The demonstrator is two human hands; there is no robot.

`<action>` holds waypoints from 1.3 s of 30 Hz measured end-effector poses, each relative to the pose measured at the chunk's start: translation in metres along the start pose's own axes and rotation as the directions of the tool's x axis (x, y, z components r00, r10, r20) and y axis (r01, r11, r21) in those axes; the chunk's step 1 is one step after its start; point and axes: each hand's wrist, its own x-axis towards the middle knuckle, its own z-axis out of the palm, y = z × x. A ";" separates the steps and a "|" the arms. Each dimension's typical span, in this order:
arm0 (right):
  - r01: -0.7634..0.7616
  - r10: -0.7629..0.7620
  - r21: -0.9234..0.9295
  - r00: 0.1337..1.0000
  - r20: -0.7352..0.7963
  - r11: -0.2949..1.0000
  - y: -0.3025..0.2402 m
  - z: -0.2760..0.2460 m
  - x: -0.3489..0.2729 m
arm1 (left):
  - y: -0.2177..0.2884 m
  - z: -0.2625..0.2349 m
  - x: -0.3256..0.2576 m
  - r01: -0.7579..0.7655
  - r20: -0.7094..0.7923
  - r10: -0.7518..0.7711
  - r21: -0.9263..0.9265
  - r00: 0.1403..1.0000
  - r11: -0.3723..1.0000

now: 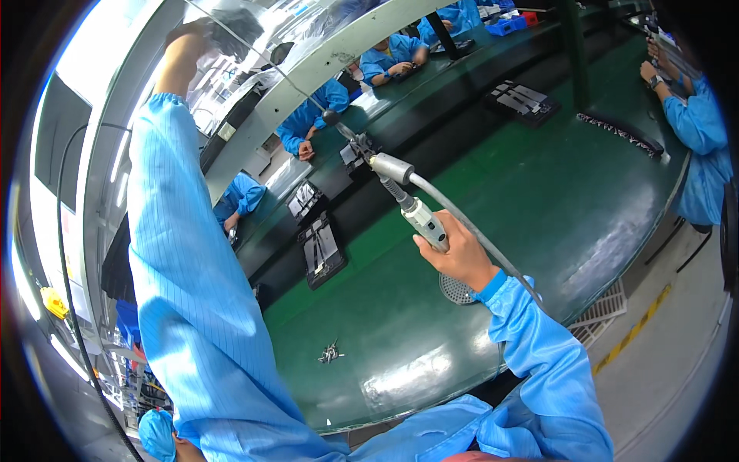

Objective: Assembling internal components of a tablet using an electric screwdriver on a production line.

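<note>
Clasping a grey-white corded tool point(426, 223) in the right hand point(462, 256), over the middle of the green table point(385, 323). Reaching to the far left with the left hand point(187, 48), beside clear plastic point(242, 29) — cannot tell whether pinching anything. Probably partway along: gripping the tool, but not visibly applying it to the dark slab point(322, 250) on its left. Perhaps yet to use the small metal pieces point(331, 353), near left.

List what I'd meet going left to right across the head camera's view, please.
Yellow object → left sleeve → cluster of small metallic pieces → right hand holding a pale tool → flat dark unit with pale strips → dark speckled strip → co-worker's blue sleeve.
</note>
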 end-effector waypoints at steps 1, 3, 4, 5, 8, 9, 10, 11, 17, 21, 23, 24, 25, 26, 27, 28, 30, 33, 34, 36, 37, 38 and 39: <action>-0.003 0.003 -0.001 1.000 0.000 1.000 -0.001 -0.005 0.001 | -0.014 0.003 0.017 0.068 -0.038 -0.084 -0.305 0.996 0.950; -0.117 0.072 0.161 0.964 0.258 0.980 -0.001 -0.017 0.005 | -0.018 0.001 0.009 0.022 0.004 -0.025 -0.648 1.000 0.762; -0.118 0.075 0.159 0.964 0.256 0.980 0.007 -0.018 0.006 | -0.012 -0.003 0.004 0.022 0.007 -0.023 -0.649 1.000 0.760; -0.125 0.056 0.423 0.984 0.171 0.897 0.019 -0.011 0.009 | -0.008 -0.016 -0.001 -0.020 0.075 0.080 -0.594 0.994 0.804; -0.210 0.213 0.608 0.975 0.068 0.765 0.020 -0.038 0.035 | 0.049 -0.021 -0.073 -0.084 0.170 0.228 -0.596 0.959 0.798; -0.144 0.163 0.476 0.987 0.002 0.868 0.022 -0.052 0.050 | 0.070 -0.006 -0.106 -0.099 0.181 0.280 -0.649 0.943 0.754; -0.075 0.098 0.348 0.994 -0.049 0.934 0.018 -0.058 0.063 | 0.072 0.007 -0.125 -0.129 0.111 0.291 -0.711 0.950 0.692; -0.028 0.049 0.436 0.998 -0.036 0.899 0.005 -0.064 0.075 | 0.076 0.018 -0.141 -0.134 0.135 0.298 -0.672 0.945 0.728; -0.132 0.135 0.655 0.990 0.047 0.744 -0.066 -0.067 0.112 | 0.106 0.080 -0.222 -0.180 0.077 0.286 -0.618 0.955 0.765; -0.191 0.282 0.614 0.958 -0.053 0.766 -0.045 -0.073 0.123 | 0.106 0.114 -0.224 0.008 0.301 0.314 -0.733 0.900 0.680; -0.227 0.346 0.551 0.931 -0.121 0.803 -0.034 -0.071 0.124 | 0.110 0.127 -0.232 0.168 0.352 0.256 -0.824 0.900 0.541; -0.226 0.345 0.550 0.931 -0.121 0.804 -0.031 -0.070 0.123 | 0.105 0.131 -0.230 0.168 0.351 0.257 -0.825 0.901 0.539; -0.254 0.368 0.584 0.926 -0.084 0.771 -0.028 -0.069 0.122 | 0.098 0.133 -0.225 0.192 0.385 0.278 -0.823 0.880 0.534; -0.287 0.395 0.613 0.917 -0.046 0.736 -0.027 -0.070 0.121 | 0.095 0.137 -0.225 0.221 0.423 0.299 -0.820 0.856 0.527; -0.318 0.383 0.667 0.922 0.053 0.673 -0.029 -0.074 0.121 | 0.091 0.141 -0.226 0.262 0.448 0.295 -0.824 0.844 0.503; -0.322 0.387 0.665 0.921 0.055 0.673 -0.027 -0.076 0.121 | 0.088 0.143 -0.227 0.267 0.451 0.293 -0.824 0.843 0.500; -0.382 0.438 0.596 0.897 0.056 0.706 -0.021 -0.080 0.120 | 0.087 0.140 -0.233 0.208 0.396 0.239 -0.803 0.887 0.559; -0.318 0.418 0.592 0.908 -0.035 0.741 -0.005 -0.084 0.112 | 0.065 0.131 -0.229 0.151 0.203 0.084 -0.897 0.975 0.416; -0.252 0.381 0.587 0.918 -0.106 0.769 0.003 -0.084 0.110 | 0.054 0.122 -0.224 0.097 0.135 0.073 -0.920 0.988 0.380; -0.267 0.386 0.591 0.919 -0.083 0.761 0.010 -0.086 0.113 | 0.040 0.109 -0.223 0.170 0.217 0.101 -0.921 0.971 0.350; -0.228 0.355 0.607 0.930 -0.096 0.761 0.013 -0.085 0.115 | 0.036 0.110 -0.224 0.179 0.213 0.063 -0.920 0.975 0.349; -0.191 0.325 0.621 0.939 -0.109 0.760 0.014 -0.084 0.116 | 0.035 0.111 -0.227 0.189 0.210 0.025 -0.919 0.977 0.347; -0.153 0.294 0.641 0.949 -0.118 0.752 0.015 -0.080 0.117 | 0.016 0.108 -0.223 0.191 0.208 0.010 -0.915 0.978 0.354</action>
